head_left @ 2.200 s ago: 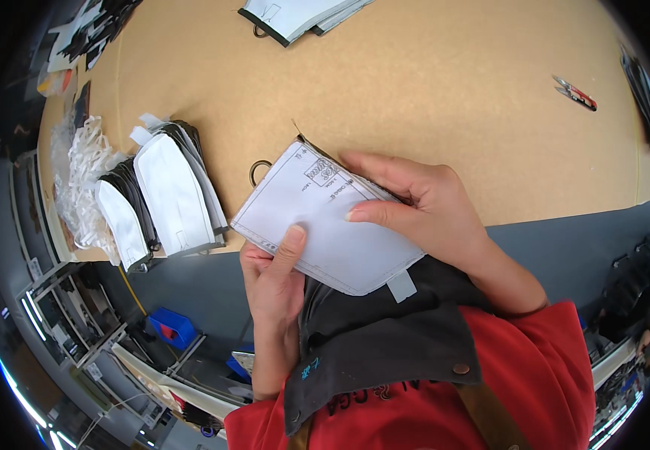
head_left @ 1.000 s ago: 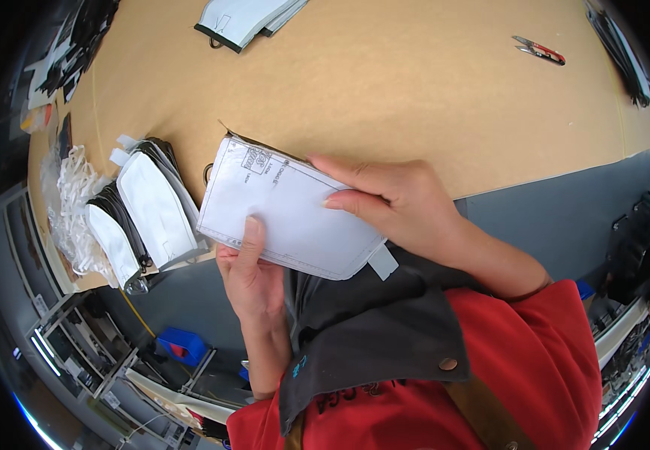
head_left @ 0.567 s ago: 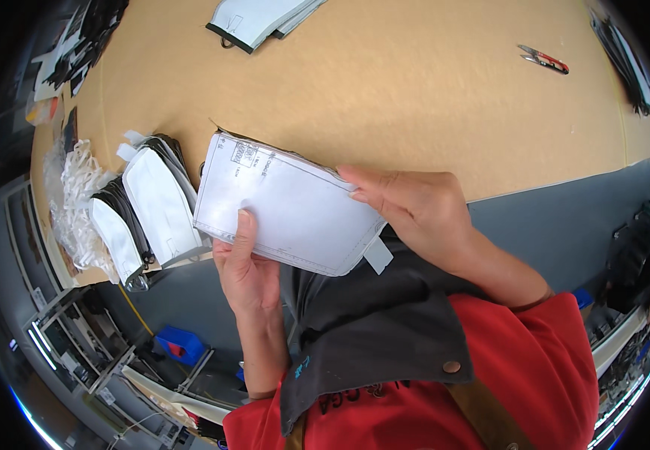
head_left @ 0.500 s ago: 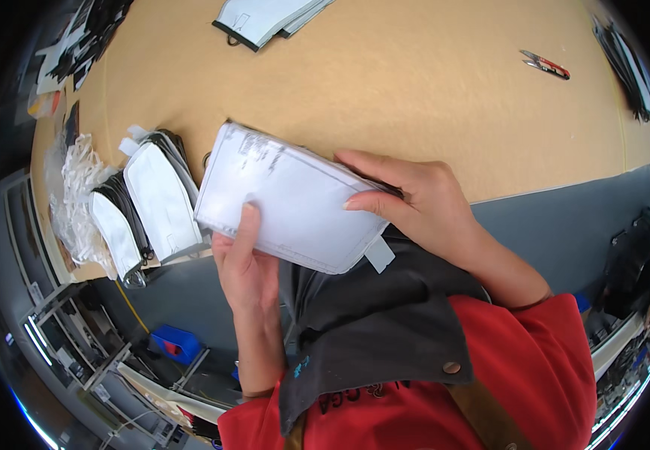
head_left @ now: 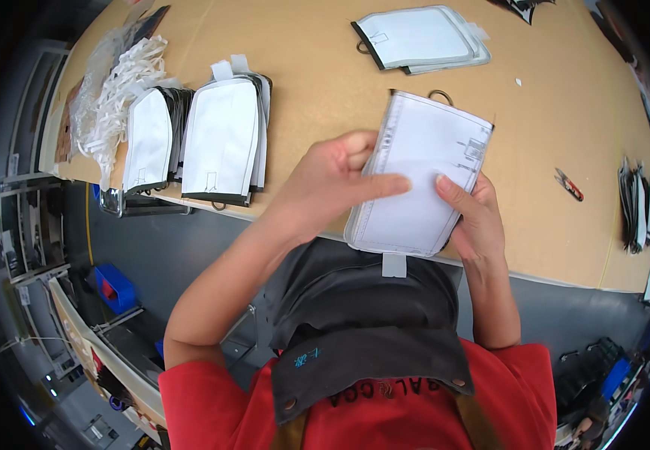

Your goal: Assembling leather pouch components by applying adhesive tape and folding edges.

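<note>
Tan counter (head_left: 317,97) carries white stacks (head_left: 220,135) at left, red snips (head_left: 570,185) at right. Left hand (head_left: 332,180) and right hand (head_left: 481,221): each grip closed on the white layered piece (head_left: 416,154), held above the counter's near edge. Possible fault: uneven pressure could misalign its layers.

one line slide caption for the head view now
Left hand and right hand hold a flat white piece at a tan table bearing white-topped stacks and red-handled snips.
</note>
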The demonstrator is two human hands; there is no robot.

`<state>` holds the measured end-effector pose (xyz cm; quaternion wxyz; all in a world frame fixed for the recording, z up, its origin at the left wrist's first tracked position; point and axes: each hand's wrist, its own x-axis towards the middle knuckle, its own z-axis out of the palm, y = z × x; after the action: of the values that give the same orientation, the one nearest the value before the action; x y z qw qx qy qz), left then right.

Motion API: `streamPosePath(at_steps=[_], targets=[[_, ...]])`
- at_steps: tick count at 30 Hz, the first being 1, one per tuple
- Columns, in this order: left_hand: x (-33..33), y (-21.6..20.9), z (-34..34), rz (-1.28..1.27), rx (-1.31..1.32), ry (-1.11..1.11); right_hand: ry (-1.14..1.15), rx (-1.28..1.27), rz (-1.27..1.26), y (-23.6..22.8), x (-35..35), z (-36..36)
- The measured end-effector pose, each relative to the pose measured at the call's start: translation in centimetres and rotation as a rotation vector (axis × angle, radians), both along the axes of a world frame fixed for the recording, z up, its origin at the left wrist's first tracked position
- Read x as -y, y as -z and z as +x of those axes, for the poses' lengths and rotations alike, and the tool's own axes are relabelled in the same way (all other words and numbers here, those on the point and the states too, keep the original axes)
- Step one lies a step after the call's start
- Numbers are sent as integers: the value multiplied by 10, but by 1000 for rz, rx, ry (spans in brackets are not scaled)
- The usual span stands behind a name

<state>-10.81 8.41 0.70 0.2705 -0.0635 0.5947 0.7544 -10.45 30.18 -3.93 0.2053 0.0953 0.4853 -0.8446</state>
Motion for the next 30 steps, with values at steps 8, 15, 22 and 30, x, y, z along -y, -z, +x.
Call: streamPosePath(at_steps=[8,15,22,30], targets=[[3,22,37,-443,-286,-236,159,-36,-44,16,22,17],[-8,36,43,-853,-774,-513,323,-192,-9,13,51,27],[-14,19,27,-677,-669,-493,203,-140,-82,12,48,23],[-15,10,32,-761,-632,-440,274,-104,-144,16,27,12]])
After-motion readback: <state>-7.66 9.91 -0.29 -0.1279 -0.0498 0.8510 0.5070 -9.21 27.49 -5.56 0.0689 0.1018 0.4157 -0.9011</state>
